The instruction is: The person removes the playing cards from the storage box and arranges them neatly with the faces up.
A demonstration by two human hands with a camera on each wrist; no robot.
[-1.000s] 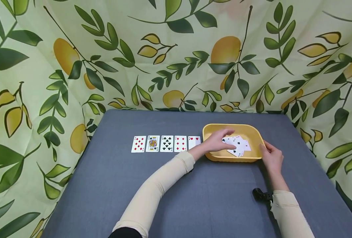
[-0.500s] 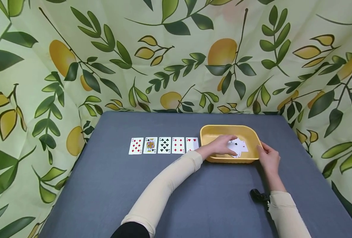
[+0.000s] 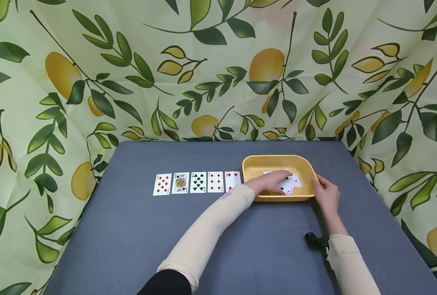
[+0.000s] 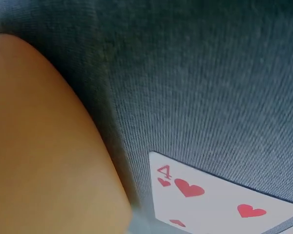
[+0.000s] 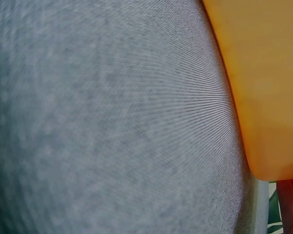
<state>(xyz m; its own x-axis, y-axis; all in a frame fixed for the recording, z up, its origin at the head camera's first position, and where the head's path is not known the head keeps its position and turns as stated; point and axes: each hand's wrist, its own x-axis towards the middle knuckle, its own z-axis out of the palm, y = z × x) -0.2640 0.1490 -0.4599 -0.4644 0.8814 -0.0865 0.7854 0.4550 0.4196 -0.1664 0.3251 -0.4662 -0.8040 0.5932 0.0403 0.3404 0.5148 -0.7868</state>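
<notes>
1. Curtain [image 3: 58,133]: leaf-and-fruit print; stands behind the table [image 3: 270,250] and spans the width of the head view.
2. Card row: five playing cards lie face up on the table, side by side with narrow gaps. In order: first diamonds card [image 3: 162,184], face card [image 3: 180,183], clubs card [image 3: 198,182], second diamonds card [image 3: 215,182], four of hearts [image 3: 231,180].
3. Left sleeve [image 3: 207,233]: cream; extends from the lower edge toward the tray, partly covering the four of hearts.
4. Left hand [image 3: 271,182]: reaches over the near left part of the yellow tray [image 3: 292,198]. Thumb and fingers stand apart above the loose cards; whether they grip one cannot be told.
5. Yellow tray: stands on the table, just right of the four of hearts.
6. Loose cards [image 3: 295,180]: overlap inside the tray, partly hidden by the left hand.
7. Black device [image 3: 315,241]: located at the right wrist.
8. Right hand [image 3: 327,194]: fingers bent; grips the tray's right rim.
9. Right sleeve [image 3: 351,262]: cream; covers the right forearm.
</notes>
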